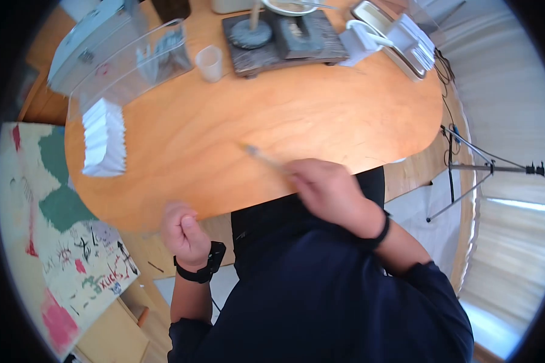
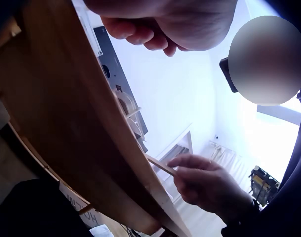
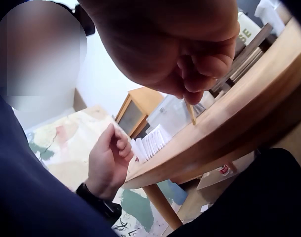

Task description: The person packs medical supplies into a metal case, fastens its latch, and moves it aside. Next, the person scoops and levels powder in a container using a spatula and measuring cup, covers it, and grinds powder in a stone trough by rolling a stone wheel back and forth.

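Head view: right hand [image 1: 330, 190] pinches slim brush [image 1: 265, 158] by its handle, presumably to free the tip, out over surface [image 1: 345, 121]; contact unclear. Left hand [image 1: 188, 236] clenched near edge, no object visible. Clear bin [image 1: 106, 85] holds small packets [image 1: 169, 51]; translucent cup [image 1: 209, 65] beside it, contents indistinct.

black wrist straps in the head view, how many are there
2. One black strap is around the left wrist, by the left hand; the other black strap is around the right wrist, behind the right hand.
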The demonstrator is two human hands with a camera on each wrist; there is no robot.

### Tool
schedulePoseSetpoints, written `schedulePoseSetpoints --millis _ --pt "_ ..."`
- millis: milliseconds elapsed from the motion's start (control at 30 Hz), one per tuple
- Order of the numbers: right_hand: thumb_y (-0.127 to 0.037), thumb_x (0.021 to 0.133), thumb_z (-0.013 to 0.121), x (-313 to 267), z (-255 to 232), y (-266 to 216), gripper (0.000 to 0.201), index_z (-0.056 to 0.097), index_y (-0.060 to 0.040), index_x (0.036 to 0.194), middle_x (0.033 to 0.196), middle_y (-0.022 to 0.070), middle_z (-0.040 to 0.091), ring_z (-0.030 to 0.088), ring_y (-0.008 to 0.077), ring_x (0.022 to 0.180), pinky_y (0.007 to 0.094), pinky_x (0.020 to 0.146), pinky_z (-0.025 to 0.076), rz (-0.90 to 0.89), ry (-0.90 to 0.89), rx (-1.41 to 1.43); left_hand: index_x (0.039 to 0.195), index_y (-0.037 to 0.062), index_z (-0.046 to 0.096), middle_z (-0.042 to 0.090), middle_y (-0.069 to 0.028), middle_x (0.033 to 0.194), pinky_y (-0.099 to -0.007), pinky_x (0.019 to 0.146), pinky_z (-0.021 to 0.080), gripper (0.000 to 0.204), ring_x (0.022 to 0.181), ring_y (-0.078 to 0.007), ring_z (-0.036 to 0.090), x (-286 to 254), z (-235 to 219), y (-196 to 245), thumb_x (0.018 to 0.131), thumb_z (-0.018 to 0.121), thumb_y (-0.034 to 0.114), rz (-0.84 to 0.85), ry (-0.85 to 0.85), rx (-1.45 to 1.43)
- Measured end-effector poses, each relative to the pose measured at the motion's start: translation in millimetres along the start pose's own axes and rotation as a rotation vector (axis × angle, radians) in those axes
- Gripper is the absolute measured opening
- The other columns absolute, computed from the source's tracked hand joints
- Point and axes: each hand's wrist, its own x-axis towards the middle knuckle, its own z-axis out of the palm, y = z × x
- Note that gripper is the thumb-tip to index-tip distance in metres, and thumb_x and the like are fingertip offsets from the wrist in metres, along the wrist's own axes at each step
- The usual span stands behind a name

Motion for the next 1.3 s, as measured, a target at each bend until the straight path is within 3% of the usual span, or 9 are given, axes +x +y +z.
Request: schedulePoseSetpoints --millis 233,367,467,500,533,767,967,1167,1300 --pt "-0.01 0.088 0.061 -7.1 -70.9 96.5 0.013 0.064 -0.0088 0.101 0.076 0.0158 0.067 0.067 0.0338 0.07 0.0442 0.06 0.052 0.522 0.263 -0.393 0.085 -0.002 0.054 0.056 -0.013 0.082 -0.0328 0.068 0.043 0.014 0.074 -0.0249 0.053 2.5 19.2 -12.3 0.095 0.047 0.004 -0.055 0.019 0.087" --pt "-0.009 0.094 0.059 -54.7 -151.2 125.7 0.017 0.065 -0.0024 0.108 0.072 0.0099 0.066 0.062 0.0163 0.062 0.0304 0.059 0.049 0.774 0.392 -0.458 0.087 -0.0011 0.051 0.049 -0.0059 0.081 -0.029 0.069 0.038 0.015 0.074 -0.0162 0.045 6.8 28.5 -5.4 0.099 0.043 0.003 0.009 -0.002 0.216" --pt "-0.001 0.089 0.059 -43.6 -123.1 83.5 0.014 0.064 -0.0025 0.103 0.076 0.0141 0.068 0.068 0.0224 0.065 0.0342 0.059 0.051 0.604 0.232 -0.201 0.088 -0.0027 0.052 0.054 -0.0103 0.084 -0.032 0.07 0.043 0.011 0.074 -0.022 0.05 7.8 30.6 -4.8 0.096 0.045 0.001 -0.016 -0.01 0.328" --pt "-0.002 0.091 0.059 -34.8 -95.8 63.0 0.017 0.065 -0.0036 0.107 0.078 0.0129 0.068 0.067 0.0209 0.066 0.0321 0.06 0.051 0.183 0.179 -0.198 0.088 -0.0027 0.052 0.054 -0.0103 0.084 -0.032 0.07 0.043 0.011 0.074 -0.022 0.05 10.8 38.0 -5.5 0.096 0.045 0.001 0.007 -0.063 0.296" --pt "-0.004 0.086 0.063 -41.6 -96.9 75.8 0.014 0.066 -0.0072 0.1 0.076 0.0167 0.065 0.066 0.035 0.069 0.0413 0.06 0.053 0.247 0.074 -0.147 0.089 -0.0025 0.052 0.054 -0.0095 0.085 -0.0313 0.072 0.043 0.012 0.076 -0.021 0.05 7.9 32.3 -9.0 0.097 0.044 0.001 -0.021 -0.031 0.307" --pt "-0.003 0.092 0.058 -111.7 -202.5 156.3 0.014 0.064 -0.0061 0.104 0.074 0.0128 0.066 0.067 0.0291 0.067 0.0389 0.057 0.051 0.814 0.43 -0.595 0.093 -0.0023 0.054 0.055 -0.008 0.089 -0.0292 0.076 0.043 0.014 0.08 -0.0185 0.051 8.8 26.9 -13.2 0.101 0.044 0.003 -0.057 -0.036 0.451" --pt "0.001 0.082 0.065 -90.0 -128.9 77.2 0.022 0.065 -0.0027 0.104 0.081 0.0155 0.066 0.065 0.0344 0.07 0.0402 0.062 0.053 0.201 -0.093 0.031 0.096 -0.0042 0.054 0.056 -0.0094 0.091 -0.0297 0.077 0.044 0.014 0.082 -0.0195 0.052 9.8 28.6 -17.1 0.102 0.045 0.005 -0.036 -0.023 0.459" --pt "-0.009 0.091 0.061 -141.8 -199.4 175.2 0.017 0.064 -0.0071 0.108 0.075 0.0177 0.066 0.066 0.0354 0.069 0.0425 0.058 0.051 0.889 0.364 -0.591 0.099 -0.0054 0.055 0.057 -0.011 0.093 -0.0308 0.077 0.044 0.014 0.083 -0.0211 0.052 6.5 19.9 -24.6 0.102 0.046 0.005 -0.04 -0.056 0.494" --pt "-0.008 0.092 0.061 -141.5 -225.5 192.6 0.016 0.064 -0.0079 0.108 0.077 0.0162 0.067 0.067 0.033 0.068 0.0402 0.057 0.049 0.814 0.555 -0.578 0.099 -0.0062 0.055 0.056 -0.0116 0.091 -0.0316 0.076 0.044 0.016 0.081 -0.0226 0.051 6.8 22.0 -24.3 0.102 0.046 0.007 -0.035 -0.06 0.544"
